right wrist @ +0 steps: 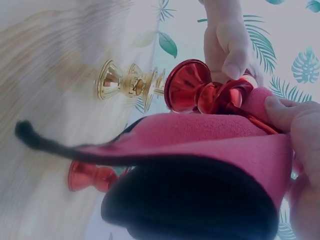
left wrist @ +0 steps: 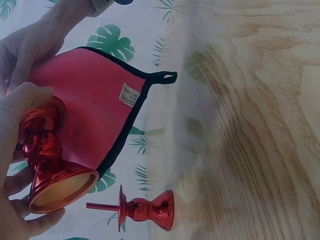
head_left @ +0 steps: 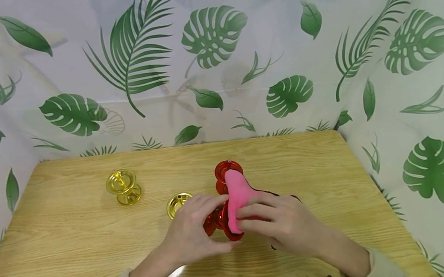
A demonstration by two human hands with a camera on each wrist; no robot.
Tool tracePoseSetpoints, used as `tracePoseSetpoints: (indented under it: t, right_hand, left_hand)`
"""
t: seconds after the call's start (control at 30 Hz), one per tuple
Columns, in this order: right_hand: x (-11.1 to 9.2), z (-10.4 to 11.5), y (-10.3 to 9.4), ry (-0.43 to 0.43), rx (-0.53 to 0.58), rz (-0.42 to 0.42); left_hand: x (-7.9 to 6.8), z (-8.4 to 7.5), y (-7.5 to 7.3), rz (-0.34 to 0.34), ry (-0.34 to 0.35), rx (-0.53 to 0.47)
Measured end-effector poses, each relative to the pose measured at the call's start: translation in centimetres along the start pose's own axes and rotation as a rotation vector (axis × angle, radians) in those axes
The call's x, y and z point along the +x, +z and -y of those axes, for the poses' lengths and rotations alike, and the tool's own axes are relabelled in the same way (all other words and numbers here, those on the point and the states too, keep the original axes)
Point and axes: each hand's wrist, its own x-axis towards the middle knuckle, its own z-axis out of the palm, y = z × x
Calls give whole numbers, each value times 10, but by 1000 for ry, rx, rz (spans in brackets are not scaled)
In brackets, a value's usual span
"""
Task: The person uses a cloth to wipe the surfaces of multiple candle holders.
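Tilted on its side above the table, a shiny red candle holder [left wrist: 47,150] is gripped by my left hand [head_left: 192,232], thumb on one side and fingers round the other. My right hand [head_left: 286,219] pinches a pink cloth [head_left: 238,190] with black edging against the holder's dish. In the left wrist view the cloth hangs spread behind the holder, its white label [left wrist: 129,95] and corner loop [left wrist: 162,77] showing. The cloth covers part of the dish in the head view. A second red candle holder [left wrist: 152,209] stands upright on the table beyond the hands.
A gold candle holder [head_left: 129,197] stands toward the table's back left. Another gold one [head_left: 176,205] is just beyond my left hand, partly hidden by it. The wooden table [head_left: 71,249] meets a leaf-printed curtain [head_left: 231,80] at its back and sides.
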Motion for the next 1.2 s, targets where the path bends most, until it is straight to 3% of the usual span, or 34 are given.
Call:
tracePoseSetpoints:
  t: [0.43,0.73,1.2]
  right_hand:
    - [-9,0,-15,-36,94,-113]
    - [-5,2,-3,-1,45,-94]
    - [2,0,17,44,21,-18]
  left_hand:
    - [-7,4,-3,7,-54,48]
    - [-5,1,-3,-28,-1,116]
    - [-4,2,0,-21,34,157]
